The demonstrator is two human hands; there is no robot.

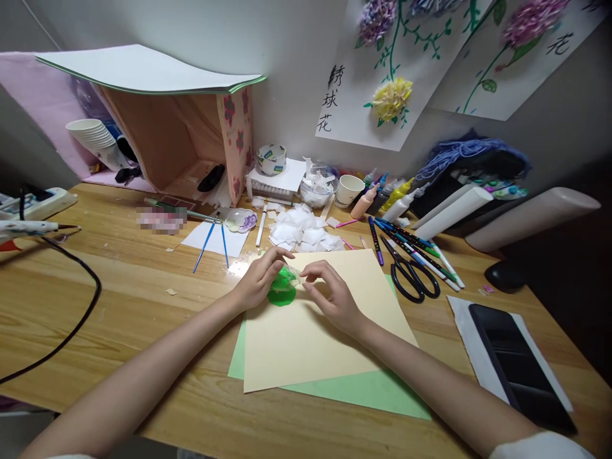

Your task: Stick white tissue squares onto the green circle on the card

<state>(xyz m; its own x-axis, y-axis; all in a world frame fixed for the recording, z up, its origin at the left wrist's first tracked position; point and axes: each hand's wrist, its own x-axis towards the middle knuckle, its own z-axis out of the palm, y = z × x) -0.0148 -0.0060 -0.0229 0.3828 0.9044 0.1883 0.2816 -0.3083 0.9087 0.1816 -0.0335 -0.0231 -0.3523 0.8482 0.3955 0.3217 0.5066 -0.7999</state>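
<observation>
Left hand [261, 280] and right hand [332, 294] pinch a small green paper piece [283, 288] with curled fingertips, at the far edge of the cream paper sheet [310, 331] on the wooden desk [119, 299]. Black scissors [410, 277] lie right. Wall poster [363, 76] reads "绣球花".

Both forearms bare, no watch or rings visible. Left hand [258, 280] and right hand [332, 296] ungloved. White sleeve [540, 446] edge at right upper arm.
</observation>
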